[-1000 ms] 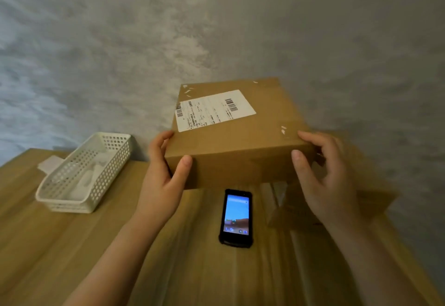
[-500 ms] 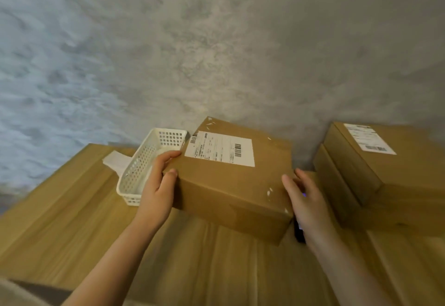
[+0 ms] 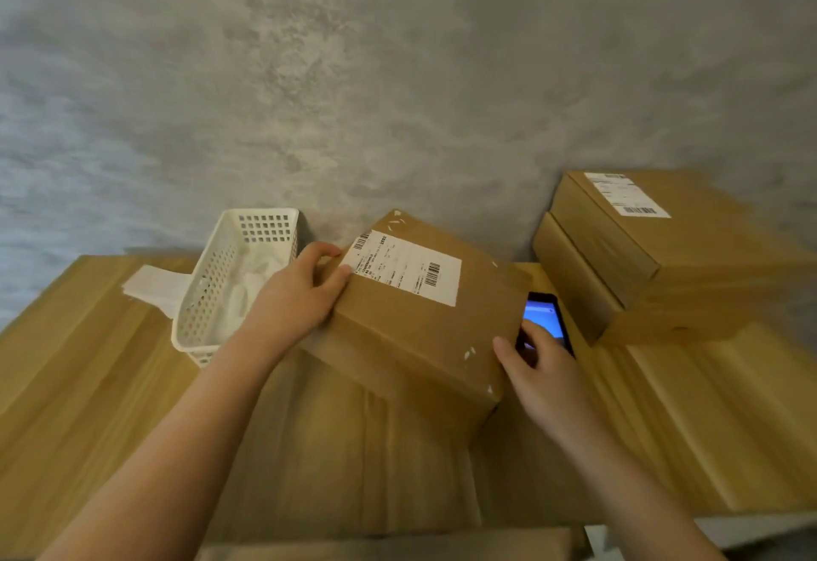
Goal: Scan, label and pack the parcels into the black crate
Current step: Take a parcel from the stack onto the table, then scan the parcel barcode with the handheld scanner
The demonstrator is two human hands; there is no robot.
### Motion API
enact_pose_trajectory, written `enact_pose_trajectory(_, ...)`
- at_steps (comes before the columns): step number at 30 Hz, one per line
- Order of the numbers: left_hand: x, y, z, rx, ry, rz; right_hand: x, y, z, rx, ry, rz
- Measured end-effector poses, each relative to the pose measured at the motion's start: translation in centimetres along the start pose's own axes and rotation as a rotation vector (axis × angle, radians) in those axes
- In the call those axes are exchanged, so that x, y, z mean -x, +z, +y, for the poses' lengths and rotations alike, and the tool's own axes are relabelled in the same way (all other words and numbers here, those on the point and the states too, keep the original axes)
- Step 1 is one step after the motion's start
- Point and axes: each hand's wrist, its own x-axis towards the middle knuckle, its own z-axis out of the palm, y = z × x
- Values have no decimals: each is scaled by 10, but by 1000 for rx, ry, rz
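Cardboard box (image 3: 415,317) sits mid-table, turned at an angle, white shipping label (image 3: 404,266) w/ barcodes on top; print too small to read. Left hand (image 3: 294,295) grips box's far-left corner, thumb at label edge. Right hand (image 3: 546,377) just beside box's right side, fingers curling onto a lit phone (image 3: 546,317). Light wood table (image 3: 88,383). White perforated basket (image 3: 230,277) left of box, white papers (image 3: 152,286) beside it. Two stacked boxes (image 3: 654,260) at right, top one labelled. Mottled grey wall (image 3: 398,74) behind.
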Motion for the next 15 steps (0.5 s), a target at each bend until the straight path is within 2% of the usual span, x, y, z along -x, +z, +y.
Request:
enact_pose_trajectory(3,-27,3,0,-243,8,-138,6,7,0,-15,-13,-21)
enact_pose_trajectory(5,-42,12,0,-356,-14,-170,11,14,0,-7,-25,-43)
enact_pose_trajectory(12,-59,45,3,-606,-36,-99,2,8,15,99,-23,-35)
enact_pose_trajectory(15,-64,52,-4,-594,-39,-136,-25,-7,32,265,0,101)
